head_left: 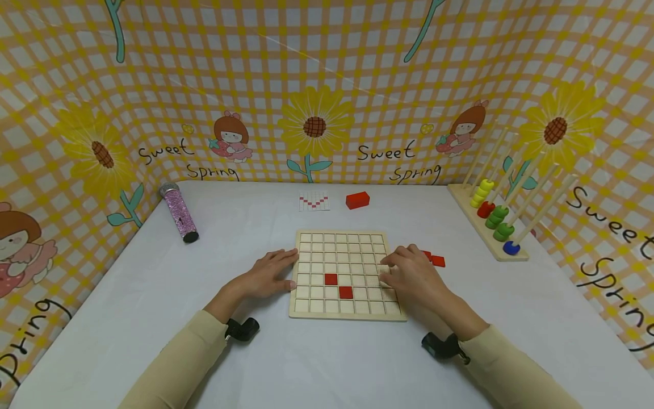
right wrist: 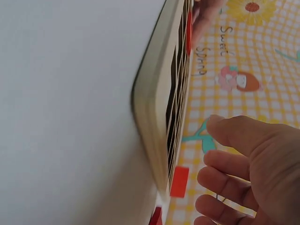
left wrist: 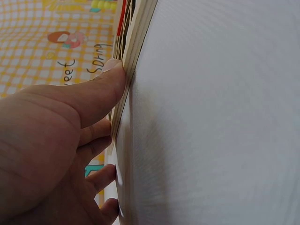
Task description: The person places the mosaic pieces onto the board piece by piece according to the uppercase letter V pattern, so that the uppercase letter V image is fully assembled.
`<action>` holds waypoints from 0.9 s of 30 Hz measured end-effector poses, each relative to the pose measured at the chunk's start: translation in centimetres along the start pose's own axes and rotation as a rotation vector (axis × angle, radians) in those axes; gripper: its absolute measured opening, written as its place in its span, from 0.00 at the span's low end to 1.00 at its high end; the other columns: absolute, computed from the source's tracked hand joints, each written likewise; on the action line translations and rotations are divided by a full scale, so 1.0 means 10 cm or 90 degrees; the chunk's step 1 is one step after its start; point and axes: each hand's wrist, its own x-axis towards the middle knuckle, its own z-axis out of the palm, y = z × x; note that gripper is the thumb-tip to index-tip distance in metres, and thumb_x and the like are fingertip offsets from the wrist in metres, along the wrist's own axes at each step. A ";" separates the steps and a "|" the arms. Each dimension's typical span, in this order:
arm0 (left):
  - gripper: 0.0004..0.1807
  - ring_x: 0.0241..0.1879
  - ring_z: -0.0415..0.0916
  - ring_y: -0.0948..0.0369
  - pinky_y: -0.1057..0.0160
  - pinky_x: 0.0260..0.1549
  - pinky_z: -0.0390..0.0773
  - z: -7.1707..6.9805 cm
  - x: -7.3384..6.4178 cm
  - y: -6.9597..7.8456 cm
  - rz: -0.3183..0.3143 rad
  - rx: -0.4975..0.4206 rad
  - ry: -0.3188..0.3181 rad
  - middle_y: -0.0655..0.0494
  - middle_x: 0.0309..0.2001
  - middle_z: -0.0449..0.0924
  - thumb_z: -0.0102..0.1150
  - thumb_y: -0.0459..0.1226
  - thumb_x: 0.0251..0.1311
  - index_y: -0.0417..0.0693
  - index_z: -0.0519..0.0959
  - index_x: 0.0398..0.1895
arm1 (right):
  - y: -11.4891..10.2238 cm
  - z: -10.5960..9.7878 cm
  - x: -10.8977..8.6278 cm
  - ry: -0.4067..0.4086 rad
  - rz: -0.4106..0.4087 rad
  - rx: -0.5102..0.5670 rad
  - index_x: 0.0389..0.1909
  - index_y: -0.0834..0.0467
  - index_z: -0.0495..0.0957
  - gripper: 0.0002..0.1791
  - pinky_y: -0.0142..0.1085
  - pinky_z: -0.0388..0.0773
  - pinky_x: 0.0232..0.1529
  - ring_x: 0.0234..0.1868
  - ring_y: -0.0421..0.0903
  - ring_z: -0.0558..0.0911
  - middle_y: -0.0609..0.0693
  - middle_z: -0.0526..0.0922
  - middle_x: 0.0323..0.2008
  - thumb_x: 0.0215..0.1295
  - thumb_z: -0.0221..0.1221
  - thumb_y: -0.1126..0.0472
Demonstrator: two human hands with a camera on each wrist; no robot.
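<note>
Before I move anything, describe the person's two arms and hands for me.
The plain beige cloth left sleeve and right sleeve end near the wrists. Each wrist wears a small, rounded black device: left device, right device. The left hand and right hand are ungloved.

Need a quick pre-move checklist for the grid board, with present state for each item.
1. Board steadied: ok; left hand's thumb touches its left edge.
2. Right hand free: ok; in the right wrist view thumb and fingers are apart, no tile between them.
3. Placed tiles seated: ok as far as seen; two red ones, each in its own cell, diagonal neighbours.
4. Board matches pattern card: not ok; card shows a longer red V.
5. Loose tiles counted: cannot tell; right hand partly hides them, right of the board.
6. Red block clear of board: ok; apart, beyond the far edge.
</note>
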 end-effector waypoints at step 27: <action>0.38 0.73 0.42 0.42 0.35 0.65 0.49 0.00 0.00 0.00 0.001 0.002 0.001 0.50 0.75 0.48 0.55 0.47 0.64 0.45 0.53 0.73 | 0.49 -0.06 -0.08 0.005 0.052 -0.027 0.38 0.62 0.83 0.16 0.42 0.64 0.36 0.39 0.55 0.69 0.57 0.79 0.35 0.49 0.70 0.58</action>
